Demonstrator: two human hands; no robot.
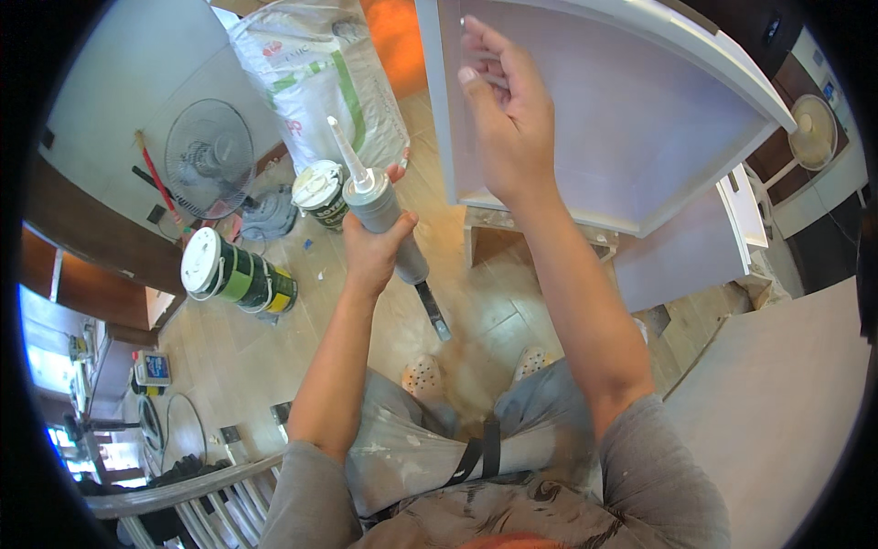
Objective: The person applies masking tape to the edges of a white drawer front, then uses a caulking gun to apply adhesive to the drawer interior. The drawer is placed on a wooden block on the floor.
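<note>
While both arms are raised:
L hand (375, 242): fingers wrapped round grey sealant gun (382, 212), nozzle up, kept ready.
R hand (505, 119): fingers spread, prob. steadying white cabinet panel (640, 101), far right.

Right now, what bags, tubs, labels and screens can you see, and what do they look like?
Sack: leaning at the top, white with green stripes.
Small tub: floor beside the sack, white lid, dark label.
Big tub: on its side, white lid, green-black-yellow label.
Screen: small, blue, lower left.

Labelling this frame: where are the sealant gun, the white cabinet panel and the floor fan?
sealant gun (384, 215), head view, grey cartridge body.
white cabinet panel (631, 110), head view, flat face.
floor fan (208, 157), head view, grille centre.
</note>
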